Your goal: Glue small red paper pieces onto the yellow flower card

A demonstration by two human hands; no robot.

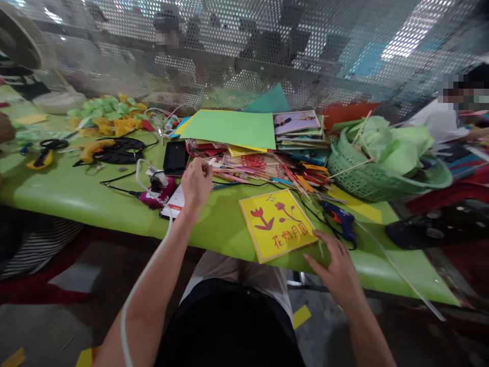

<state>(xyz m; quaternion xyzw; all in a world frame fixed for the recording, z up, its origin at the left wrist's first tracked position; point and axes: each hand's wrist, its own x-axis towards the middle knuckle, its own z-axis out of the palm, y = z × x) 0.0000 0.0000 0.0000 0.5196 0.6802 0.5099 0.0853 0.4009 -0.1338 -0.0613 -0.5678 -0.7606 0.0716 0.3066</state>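
Note:
A square yellow card (263, 234) with a pale border, red painted flowers and red characters lies flat near the table's front edge. My right hand (338, 265) rests at its right corner, thumb and fingers apart, a small green scrap beneath them. Over the near side of a pile of pencils and sticks (248, 165) is my left hand (196, 186), its fingers curled together; what they hold, if anything, is hidden. A white phone or printed sheet (174, 204) lies partly under that wrist, beside a purple power strip (158, 192) with plugs in it.
Behind the pile lie green paper sheets (233, 127) and a black tray (175, 157). A green basket (367, 173) of crumpled paper stands right, with a blue glue gun (344, 221) before it. Black scissors (48, 148) lie left. A white cable crosses my left forearm.

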